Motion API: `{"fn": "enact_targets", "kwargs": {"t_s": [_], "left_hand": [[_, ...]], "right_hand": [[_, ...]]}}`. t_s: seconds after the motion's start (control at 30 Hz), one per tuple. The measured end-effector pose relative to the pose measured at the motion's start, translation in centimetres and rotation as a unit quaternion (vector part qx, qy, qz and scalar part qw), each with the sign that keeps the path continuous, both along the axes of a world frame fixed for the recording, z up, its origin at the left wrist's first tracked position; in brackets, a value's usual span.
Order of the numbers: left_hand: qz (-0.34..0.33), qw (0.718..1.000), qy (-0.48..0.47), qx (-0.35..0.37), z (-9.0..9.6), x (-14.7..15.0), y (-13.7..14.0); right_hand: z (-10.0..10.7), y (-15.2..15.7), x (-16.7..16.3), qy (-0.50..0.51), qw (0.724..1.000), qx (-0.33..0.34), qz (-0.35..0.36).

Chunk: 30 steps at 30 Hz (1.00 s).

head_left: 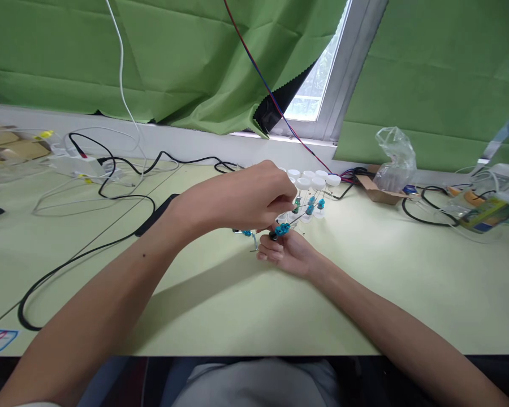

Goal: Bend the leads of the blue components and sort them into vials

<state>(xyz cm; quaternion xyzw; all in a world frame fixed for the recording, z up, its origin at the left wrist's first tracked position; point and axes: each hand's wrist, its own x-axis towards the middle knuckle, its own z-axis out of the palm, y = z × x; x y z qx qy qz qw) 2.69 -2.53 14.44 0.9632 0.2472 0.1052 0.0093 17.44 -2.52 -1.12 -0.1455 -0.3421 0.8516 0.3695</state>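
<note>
My right hand (286, 252) lies palm up just above the table, fingers curled round a small blue ridged piece (281, 230) with a black end and a thin rod sticking out. From the left, my left hand (258, 192) reaches over it, knuckles up. The left fingers are closed and point down at the right fingertips; what they pinch, if anything, is hidden. Behind the hands stand several clear vials with white caps (318, 183), some with blue pieces (309, 206) inside. Another blue piece (246, 233) and a thin metal hex key (254, 244) lie beside my right fingers.
A black flat object (156, 216) lies under my left forearm. Black cable (80, 257) loops over the left side of the table (220, 316), near a white power strip (78, 165). A small cardboard box (379, 192) with a plastic bag and a clear container (492, 212) stand at right.
</note>
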Motion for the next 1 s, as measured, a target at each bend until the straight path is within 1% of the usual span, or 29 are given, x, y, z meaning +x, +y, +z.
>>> {"fn": "enact_targets", "kwargs": {"t_s": [0.13,0.3,0.5,0.7,0.83,1.0], "left_hand": [[0.006,1.000,0.002,-0.002,0.04,0.10,-0.06],[-0.001,1.000,0.009,0.006,-0.09,0.13,0.07],[-0.004,1.000,0.011,0.003,-0.29,-0.02,0.22],[-0.002,1.000,0.016,0.002,-0.35,-0.01,0.31],[0.004,1.000,0.015,0.005,-0.39,-0.04,0.37],[0.013,1.000,0.016,0.003,-0.37,0.03,0.27]], "right_hand": [[-0.21,0.11,-0.10,0.013,1.000,-0.021,-0.017],[-0.03,-0.03,0.02,0.035,0.999,-0.007,-0.017],[0.22,-0.19,0.24,0.017,1.000,0.016,0.003],[0.08,-0.23,0.23,-0.019,0.999,0.028,-0.022],[-0.12,0.02,0.02,-0.027,0.999,0.008,-0.029],[-0.26,0.12,-0.18,0.012,0.999,-0.009,-0.037]]}}
